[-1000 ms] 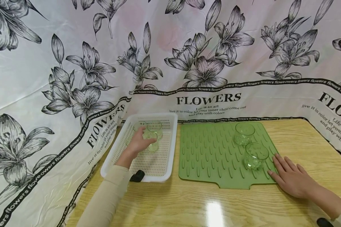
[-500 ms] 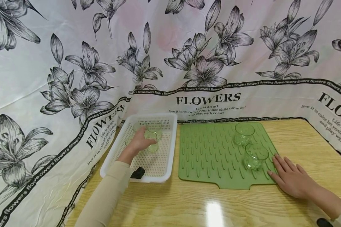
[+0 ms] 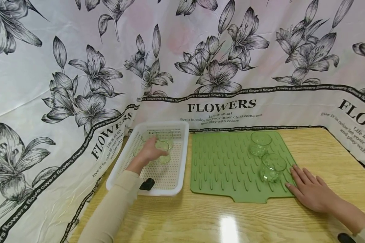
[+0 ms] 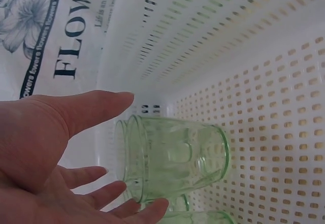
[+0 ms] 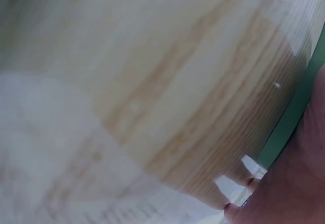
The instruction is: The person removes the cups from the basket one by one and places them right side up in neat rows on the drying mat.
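My left hand (image 3: pixel 147 153) reaches down into the white perforated basket (image 3: pixel 184 168) at the left. In the left wrist view its thumb and fingers are spread on opposite sides of a pale green clear glass (image 4: pixel 183 158), close by its rim. More such glasses stand beside and behind it in the basket, partly hidden by the hand. My right hand (image 3: pixel 313 192) lies flat, fingers extended, at the right edge of the green ridged mat (image 3: pixel 219 162). Near that hand, two matching glasses stand on the mat, a front glass (image 3: pixel 272 168) and a back glass (image 3: pixel 260 145).
Basket and mat sit side by side on a wooden table (image 3: pixel 200 219), a narrow gap between them. A flower-printed cloth (image 3: pixel 158 111) hangs behind and along the left side. The basket's walls rise around the left hand.
My left hand has moved slightly deeper toward the glass in the basket, its thumb now lower beside it. The right hand and the two glasses on the mat have stayed put.
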`<state>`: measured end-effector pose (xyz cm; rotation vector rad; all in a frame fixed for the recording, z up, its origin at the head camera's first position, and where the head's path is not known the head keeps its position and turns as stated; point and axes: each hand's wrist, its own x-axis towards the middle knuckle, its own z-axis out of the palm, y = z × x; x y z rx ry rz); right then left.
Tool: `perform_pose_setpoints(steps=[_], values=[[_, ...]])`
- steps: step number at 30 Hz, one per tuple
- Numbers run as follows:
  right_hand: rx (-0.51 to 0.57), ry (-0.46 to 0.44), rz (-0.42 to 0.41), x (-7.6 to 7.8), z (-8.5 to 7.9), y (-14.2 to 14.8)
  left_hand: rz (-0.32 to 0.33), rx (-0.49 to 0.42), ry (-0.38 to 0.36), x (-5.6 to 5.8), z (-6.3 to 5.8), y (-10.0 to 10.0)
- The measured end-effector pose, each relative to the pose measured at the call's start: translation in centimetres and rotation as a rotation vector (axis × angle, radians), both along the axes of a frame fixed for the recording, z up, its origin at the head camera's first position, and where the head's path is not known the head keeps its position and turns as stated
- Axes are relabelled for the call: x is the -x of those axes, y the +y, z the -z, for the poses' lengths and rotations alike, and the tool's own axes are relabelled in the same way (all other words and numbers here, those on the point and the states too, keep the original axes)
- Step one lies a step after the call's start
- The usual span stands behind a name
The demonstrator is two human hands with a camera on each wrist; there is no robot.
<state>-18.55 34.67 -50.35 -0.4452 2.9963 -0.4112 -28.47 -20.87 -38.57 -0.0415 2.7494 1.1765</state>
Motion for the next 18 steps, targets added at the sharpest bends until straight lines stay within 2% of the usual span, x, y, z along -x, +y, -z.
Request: perform_pose_setpoints(steps=[18], values=[[0.004, -0.009, 0.012, -0.1, -0.44, -0.25, 0.028, -0.016, -0.033, 0.74, 0.89, 0.16]])
